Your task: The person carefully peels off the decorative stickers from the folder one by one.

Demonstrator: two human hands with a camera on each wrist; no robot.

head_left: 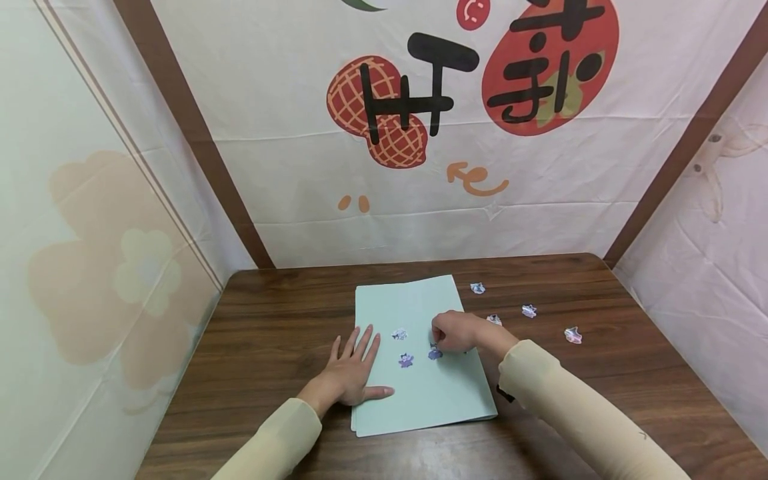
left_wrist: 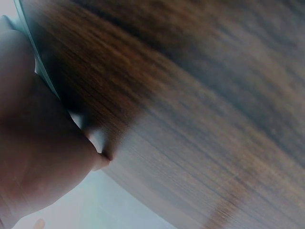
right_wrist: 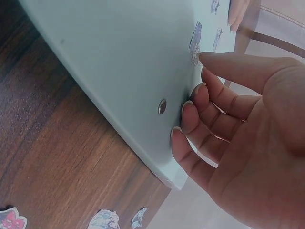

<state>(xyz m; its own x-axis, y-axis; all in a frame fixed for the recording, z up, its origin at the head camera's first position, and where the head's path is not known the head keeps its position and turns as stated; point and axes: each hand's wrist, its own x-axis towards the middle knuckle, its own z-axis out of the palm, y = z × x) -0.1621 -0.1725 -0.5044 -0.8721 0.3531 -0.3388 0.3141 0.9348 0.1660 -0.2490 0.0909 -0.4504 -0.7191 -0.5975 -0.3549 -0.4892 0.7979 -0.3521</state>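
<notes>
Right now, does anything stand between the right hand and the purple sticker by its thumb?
Nothing visible does: the right hand has its thumb tip right at the purple sticker, and the left hand rests off to one side.

both arms wear long sleeves in a plain, pale cream, close-fitting along the forearm. the left sleeve point(head_left: 273, 437) ends at a slightly uneven edge short of the left hand point(head_left: 350, 377). the right sleeve point(head_left: 576, 407) looks fuller and boxier at its end, with a crease behind the opening, and carries one small dark mark point(head_left: 643, 435), shaped like a tick or chevron, lower on the forearm. a small black piece point(head_left: 505, 394) shows under that sleeve's end, too small to identify. the right hand point(head_left: 456, 331) is bare, like the left, with smooth, rounded nails that reach slightly past the fingertips.
</notes>
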